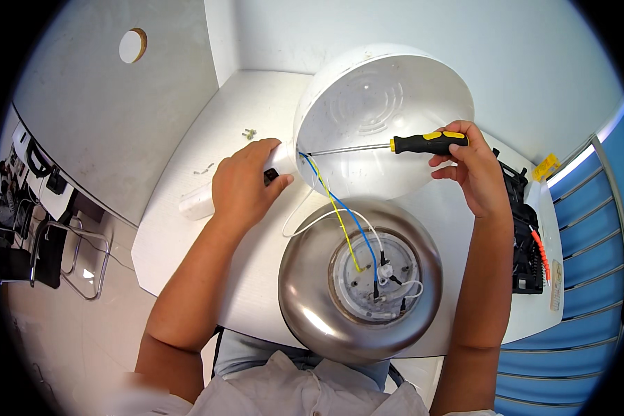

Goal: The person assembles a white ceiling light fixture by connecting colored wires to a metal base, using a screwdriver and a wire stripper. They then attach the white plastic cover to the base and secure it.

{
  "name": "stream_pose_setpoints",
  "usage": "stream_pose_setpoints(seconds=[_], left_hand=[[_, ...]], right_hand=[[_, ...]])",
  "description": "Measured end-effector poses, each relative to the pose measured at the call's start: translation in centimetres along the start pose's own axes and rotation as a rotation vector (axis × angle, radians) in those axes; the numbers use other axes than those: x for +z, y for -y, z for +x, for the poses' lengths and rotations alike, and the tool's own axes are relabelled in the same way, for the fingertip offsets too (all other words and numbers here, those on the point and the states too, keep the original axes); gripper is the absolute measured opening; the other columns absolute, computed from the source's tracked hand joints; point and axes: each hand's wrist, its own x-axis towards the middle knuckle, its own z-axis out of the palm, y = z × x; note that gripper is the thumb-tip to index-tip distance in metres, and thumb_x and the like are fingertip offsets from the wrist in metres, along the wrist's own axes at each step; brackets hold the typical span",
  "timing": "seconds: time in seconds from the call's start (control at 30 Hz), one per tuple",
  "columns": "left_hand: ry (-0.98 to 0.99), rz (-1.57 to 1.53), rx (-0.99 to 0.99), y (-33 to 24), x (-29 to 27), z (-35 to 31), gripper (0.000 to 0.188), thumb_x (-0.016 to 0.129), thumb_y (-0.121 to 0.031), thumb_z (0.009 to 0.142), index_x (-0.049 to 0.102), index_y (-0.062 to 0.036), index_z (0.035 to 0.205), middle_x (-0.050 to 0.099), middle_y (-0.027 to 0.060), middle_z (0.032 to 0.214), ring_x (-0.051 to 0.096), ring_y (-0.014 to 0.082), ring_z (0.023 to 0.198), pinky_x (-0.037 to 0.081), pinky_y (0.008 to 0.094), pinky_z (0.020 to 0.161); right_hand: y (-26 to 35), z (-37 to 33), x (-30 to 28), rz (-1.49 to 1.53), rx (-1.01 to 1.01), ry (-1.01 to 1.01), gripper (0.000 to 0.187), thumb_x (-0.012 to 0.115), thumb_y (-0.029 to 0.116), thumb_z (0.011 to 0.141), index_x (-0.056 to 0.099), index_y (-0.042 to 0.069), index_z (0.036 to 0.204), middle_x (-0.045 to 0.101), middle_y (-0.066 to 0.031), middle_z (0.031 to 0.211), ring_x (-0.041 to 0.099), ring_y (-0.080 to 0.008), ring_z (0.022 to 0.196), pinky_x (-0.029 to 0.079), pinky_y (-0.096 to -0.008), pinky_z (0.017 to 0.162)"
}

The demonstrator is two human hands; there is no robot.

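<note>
My left hand (pixel 246 177) is wrapped round the white handle (pixel 197 202) of a large white bowl-shaped shell (pixel 388 90). The shell is tilted so its hollow inside faces me. In my right hand (pixel 475 166) is a screwdriver (pixel 423 143) with a black and yellow grip. Its long shaft points left, and the tip reaches the shell's inner wall beside the handle. Closer to me lies a steel pot (pixel 310 274), bottom up, with terminals on its base. Blue (pixel 354 219), yellow-green and white wires run from that base to the shell near the handle.
Several small screws (pixel 249 134) and small metal bits (pixel 204 169) lie on the white table (pixel 166 236). On the right are a black tool case (pixel 527 270), a red flexible shaft (pixel 541 255) and a yellow item (pixel 546 166). Walls border the back; a metal railing (pixel 589 284) stands right.
</note>
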Motion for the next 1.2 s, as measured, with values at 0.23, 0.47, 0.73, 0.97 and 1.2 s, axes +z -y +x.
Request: stream_pose_setpoints(seconds=[0.23, 0.47, 0.73, 0.97, 1.2], left_hand=[[-0.01, -0.012, 0.0, -0.1, 0.0, 0.0, 0.048, 0.08, -0.018, 0.068, 0.06, -0.0075, 0.11, 0.066, 0.0092, 0.101, 0.063, 0.0307, 0.088, 0.049, 0.039, 0.074], [-0.009, -0.001, -0.001, -0.1, 0.2, -0.2, 0.047, 0.079, -0.022, 0.069, 0.06, -0.0095, 0.11, 0.067, 0.0078, 0.1, 0.062, 0.0281, 0.088, 0.047, 0.039, 0.074], [-0.043, 0.016, 0.022, 0.0, 0.5, -0.4, 0.049, 0.08, -0.022, 0.067, 0.061, -0.0093, 0.11, 0.067, 0.0074, 0.1, 0.063, 0.0274, 0.087, 0.047, 0.0378, 0.073], [-0.057, 0.033, 0.044, -0.5, 0.5, -0.4, 0.049, 0.081, -0.02, 0.066, 0.06, -0.0081, 0.109, 0.066, 0.0078, 0.1, 0.063, 0.0288, 0.086, 0.047, 0.0383, 0.072], [-0.059, 0.04, 0.036, -0.9, 0.5, -0.3, 0.048, 0.081, -0.02, 0.066, 0.06, -0.0087, 0.108, 0.066, 0.0077, 0.1, 0.062, 0.0284, 0.087, 0.046, 0.0387, 0.073]], right_hand=[[-0.1, -0.1, 0.8, -0.018, -0.01, -0.061, 0.03, 0.046, 0.006, 0.088, 0.047, 0.005, 0.118, 0.054, -0.0125, 0.111, 0.061, -0.0177, 0.082, 0.055, -0.031, 0.069], [-0.5, 0.0, 0.6, -0.146, -0.145, -0.104, 0.031, 0.054, 0.006, 0.089, 0.05, 0.005, 0.12, 0.056, -0.0076, 0.088, 0.058, -0.0112, 0.067, 0.049, -0.0242, 0.06], [-0.7, 0.1, 0.5, -0.184, -0.179, -0.115, 0.029, 0.06, 0.013, 0.088, 0.053, 0.005, 0.115, 0.051, -0.0001, 0.067, 0.046, -0.0062, 0.05, 0.036, -0.021, 0.047], [-1.0, 0.3, 0.5, -0.166, -0.164, -0.17, 0.028, 0.063, 0.025, 0.089, 0.055, 0.003, 0.105, 0.05, 0.0015, 0.063, 0.04, -0.0049, 0.044, 0.03, -0.021, 0.042], [-0.8, 0.3, 0.7, -0.205, -0.038, -0.284, 0.03, 0.06, 0.031, 0.09, 0.056, 0.004, 0.101, 0.061, -0.0077, 0.067, 0.039, -0.0067, 0.041, 0.031, -0.022, 0.038]])
